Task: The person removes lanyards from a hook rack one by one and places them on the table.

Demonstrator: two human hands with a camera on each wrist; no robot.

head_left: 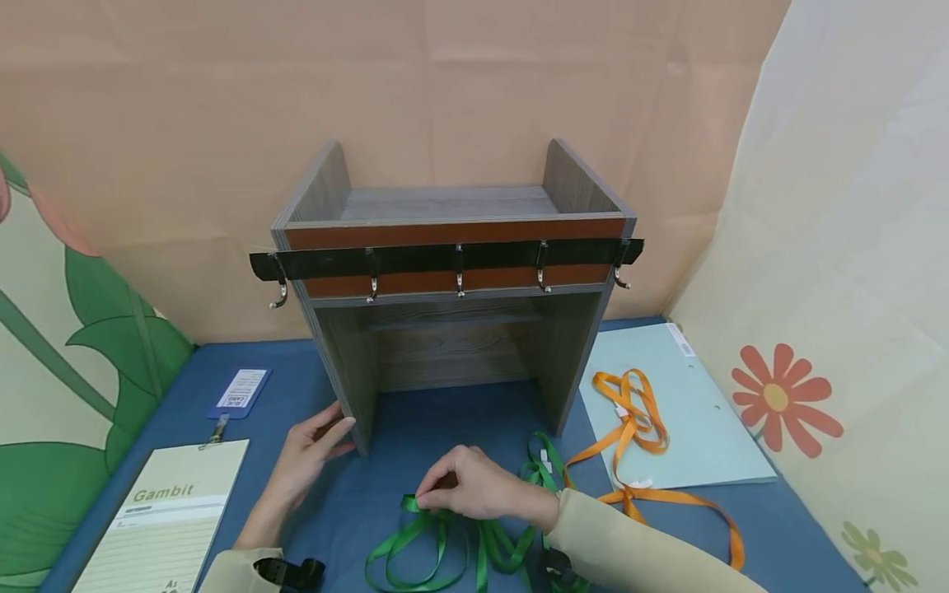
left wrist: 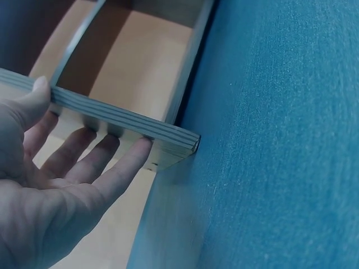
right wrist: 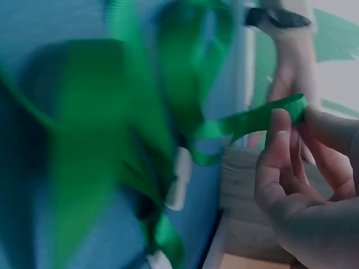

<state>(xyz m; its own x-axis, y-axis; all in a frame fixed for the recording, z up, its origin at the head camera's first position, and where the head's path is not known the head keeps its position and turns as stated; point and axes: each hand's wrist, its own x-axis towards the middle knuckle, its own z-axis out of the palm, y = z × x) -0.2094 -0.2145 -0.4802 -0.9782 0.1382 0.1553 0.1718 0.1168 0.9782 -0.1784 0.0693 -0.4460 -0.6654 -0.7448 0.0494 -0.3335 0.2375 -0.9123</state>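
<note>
My right hand [head_left: 482, 486] pinches a loop of a flat green lanyard [head_left: 406, 548] between thumb and fingertips. The rest of the lanyard lies in loose coils on the blue cloth, and a white plastic piece [right wrist: 179, 179] on it shows in the right wrist view. At the lower left front edge of a grey wood-grain shelf unit [head_left: 344, 387], my left hand [head_left: 311, 457] holds the side panel. The left wrist view has the thumb at the panel's inner edge and the fingers [left wrist: 120, 162] against its outer face. Across the unit's front runs a black hook rail [head_left: 415, 261] with several silver hooks.
An orange lanyard [head_left: 638, 416] lies partly on a pale blue folder [head_left: 697, 420] at the right. On the left are a clipboard with a lined pad [head_left: 163, 511] and a blue badge holder [head_left: 245, 387]. A peach backdrop [head_left: 460, 91] stands behind the unit.
</note>
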